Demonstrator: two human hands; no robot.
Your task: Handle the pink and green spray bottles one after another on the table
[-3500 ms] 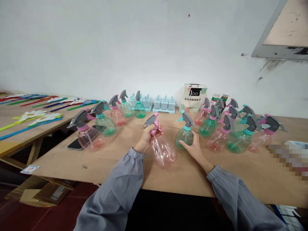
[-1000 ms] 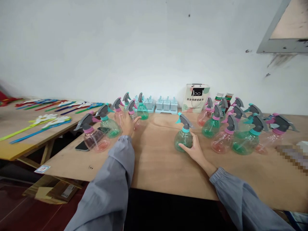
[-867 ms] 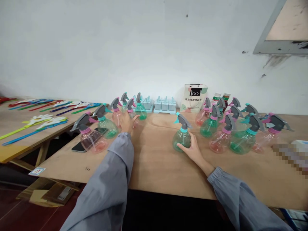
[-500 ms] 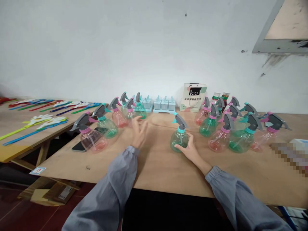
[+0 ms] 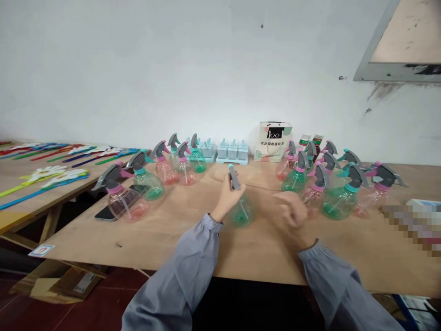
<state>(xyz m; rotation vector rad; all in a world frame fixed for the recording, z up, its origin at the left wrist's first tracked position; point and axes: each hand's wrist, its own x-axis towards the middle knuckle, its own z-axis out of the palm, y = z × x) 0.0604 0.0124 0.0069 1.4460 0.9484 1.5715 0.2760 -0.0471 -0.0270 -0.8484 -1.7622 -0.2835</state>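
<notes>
My left hand [image 5: 228,197] is closed around the grey-and-teal trigger head of a green spray bottle [image 5: 242,212]. This bottle stands mid-table, its round see-through body to the right of my wrist. My right hand [image 5: 292,209] is blurred by motion beside the right-hand group of bottles. Its fingers look bent and nothing shows in them, but the smear hides how far they are closed. Nearest to it are a pink spray bottle [image 5: 312,200] and a green spray bottle [image 5: 298,179]. Another green bottle [image 5: 339,201] stands further right.
Several pink and green spray bottles [image 5: 128,204] stand at the left, with a phone [image 5: 105,214] beside the nearest. Light-blue popsicle moulds [image 5: 232,152] and a paper bag [image 5: 272,142] are at the wall. Colourful flower-topped strips [image 5: 44,177] lie on the left table.
My right hand has let go of the green spray bottle and moved right. My left hand has come across and taken its trigger head. The bottle has turned and shifted left in view.
</notes>
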